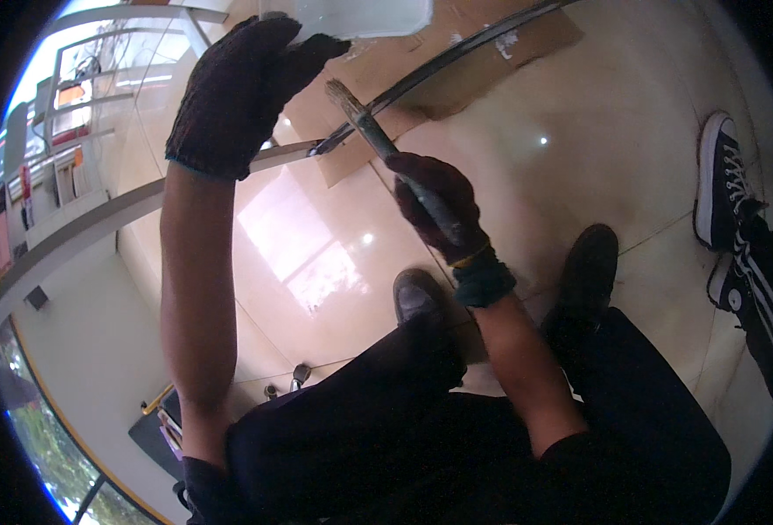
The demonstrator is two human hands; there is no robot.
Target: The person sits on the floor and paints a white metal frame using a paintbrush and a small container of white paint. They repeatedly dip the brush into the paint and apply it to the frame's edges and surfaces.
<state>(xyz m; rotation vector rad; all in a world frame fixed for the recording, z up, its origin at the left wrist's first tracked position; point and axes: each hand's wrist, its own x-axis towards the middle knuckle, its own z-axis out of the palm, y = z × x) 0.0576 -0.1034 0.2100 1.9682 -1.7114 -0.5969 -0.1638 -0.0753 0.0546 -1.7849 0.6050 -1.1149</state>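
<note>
Your gloved right hand [439, 206] grips a paintbrush [378, 136] by its handle, bristles tilted up toward a dark curved bar [456, 54] lying over cardboard [500, 61] on the tiled floor. Your gloved left hand [238, 87] closes on a pale panel [360, 16] above the bar.

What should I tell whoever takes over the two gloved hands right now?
Left hand, in a dark knit glove, is raised and grips the edge of a pale flat panel at the top of the view.
Right hand, also gloved, is closed around the handle of a worn paintbrush, bristles pointing up toward the panel.
Below: flattened brown cardboard on the glossy tiled floor, a dark curved metal bar across it.
Done or left: coverage on the panel cannot be told from here.
</note>
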